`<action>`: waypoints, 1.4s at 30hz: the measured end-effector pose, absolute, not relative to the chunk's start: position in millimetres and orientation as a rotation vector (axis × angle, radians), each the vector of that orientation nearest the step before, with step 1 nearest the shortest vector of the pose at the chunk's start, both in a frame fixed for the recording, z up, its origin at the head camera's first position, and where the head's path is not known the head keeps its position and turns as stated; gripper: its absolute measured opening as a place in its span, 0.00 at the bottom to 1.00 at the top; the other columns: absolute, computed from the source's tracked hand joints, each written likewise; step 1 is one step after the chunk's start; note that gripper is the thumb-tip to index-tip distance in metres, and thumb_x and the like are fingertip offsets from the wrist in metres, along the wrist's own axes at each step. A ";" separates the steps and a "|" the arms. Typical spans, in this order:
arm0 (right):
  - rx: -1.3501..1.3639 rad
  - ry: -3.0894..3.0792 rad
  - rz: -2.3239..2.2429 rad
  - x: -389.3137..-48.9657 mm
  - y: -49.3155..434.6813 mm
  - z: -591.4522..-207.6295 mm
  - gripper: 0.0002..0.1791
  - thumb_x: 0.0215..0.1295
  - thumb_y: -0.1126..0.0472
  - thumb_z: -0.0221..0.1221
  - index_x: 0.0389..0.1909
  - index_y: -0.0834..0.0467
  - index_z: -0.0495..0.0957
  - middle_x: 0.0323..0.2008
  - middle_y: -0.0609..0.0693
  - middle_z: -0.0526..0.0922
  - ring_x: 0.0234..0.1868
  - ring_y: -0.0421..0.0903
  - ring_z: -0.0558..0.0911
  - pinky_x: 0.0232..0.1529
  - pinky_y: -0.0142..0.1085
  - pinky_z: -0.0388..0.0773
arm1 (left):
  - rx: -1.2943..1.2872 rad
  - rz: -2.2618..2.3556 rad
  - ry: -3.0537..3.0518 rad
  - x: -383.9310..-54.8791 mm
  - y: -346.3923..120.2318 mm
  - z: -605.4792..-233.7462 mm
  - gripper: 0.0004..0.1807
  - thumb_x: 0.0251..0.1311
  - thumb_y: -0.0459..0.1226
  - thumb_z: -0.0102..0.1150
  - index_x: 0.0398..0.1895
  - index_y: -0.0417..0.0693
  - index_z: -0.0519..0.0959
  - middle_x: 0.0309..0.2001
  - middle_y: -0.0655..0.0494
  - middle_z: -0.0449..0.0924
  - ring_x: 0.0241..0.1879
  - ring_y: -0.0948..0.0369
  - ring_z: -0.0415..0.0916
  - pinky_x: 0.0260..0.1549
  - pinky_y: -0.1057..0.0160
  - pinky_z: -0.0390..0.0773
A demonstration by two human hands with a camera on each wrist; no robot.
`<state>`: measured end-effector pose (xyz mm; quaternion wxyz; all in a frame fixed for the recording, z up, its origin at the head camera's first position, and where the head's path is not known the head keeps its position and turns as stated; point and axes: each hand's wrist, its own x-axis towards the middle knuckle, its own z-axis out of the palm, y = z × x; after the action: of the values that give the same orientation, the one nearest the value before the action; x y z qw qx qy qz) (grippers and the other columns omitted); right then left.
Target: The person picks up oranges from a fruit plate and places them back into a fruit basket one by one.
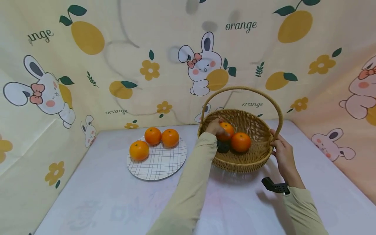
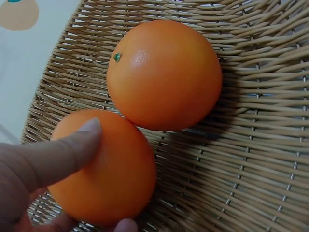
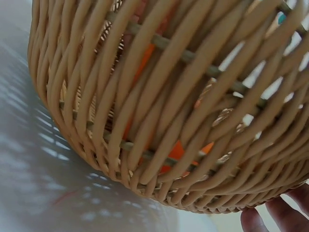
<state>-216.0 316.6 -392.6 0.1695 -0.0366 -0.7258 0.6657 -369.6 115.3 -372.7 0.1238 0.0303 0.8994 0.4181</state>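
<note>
Orange point(image 2: 123, 169) in left hand point(image 1: 216, 128), inside basket point(image 1: 239, 167), right hand point(image 1: 284, 152) holding basket's side

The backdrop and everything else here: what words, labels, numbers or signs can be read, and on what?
"orange": backdrop, upper right.
"orange": backdrop, lower left.
"orange": backdrop, lower right.
"nge": backdrop, upper left, its start distorted.
Faint marks on the table: too blurred to read.
</note>
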 end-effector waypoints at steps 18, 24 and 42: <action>-0.094 -2.171 1.802 -213.2 315.2 -389.7 0.28 0.74 0.63 0.36 0.74 0.60 0.55 0.73 0.62 0.53 0.66 0.52 0.62 0.43 0.21 0.71 | 0.028 1.323 2.485 -346.6 103.4 -354.6 0.36 0.47 0.30 0.75 0.61 0.47 0.70 0.56 0.47 0.71 0.53 0.51 0.71 0.50 0.57 0.74; -0.098 -2.137 1.871 -214.7 317.7 -391.3 0.28 0.73 0.64 0.36 0.74 0.60 0.54 0.73 0.61 0.52 0.68 0.51 0.60 0.43 0.22 0.71 | -0.011 1.268 2.491 -352.1 105.4 -353.8 0.37 0.49 0.30 0.74 0.64 0.48 0.70 0.58 0.48 0.71 0.54 0.52 0.71 0.49 0.58 0.75; -0.118 -2.143 1.889 -216.2 322.0 -391.8 0.29 0.73 0.64 0.36 0.74 0.61 0.52 0.73 0.62 0.51 0.69 0.51 0.59 0.44 0.21 0.72 | 0.028 1.224 2.508 -372.6 105.0 -367.8 0.28 0.47 0.32 0.76 0.54 0.48 0.76 0.54 0.48 0.73 0.51 0.52 0.74 0.45 0.57 0.77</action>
<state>-216.2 322.0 -391.8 0.1407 -0.0409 -0.7422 0.6539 -372.6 105.0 -367.8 0.1746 0.0098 0.8849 0.4317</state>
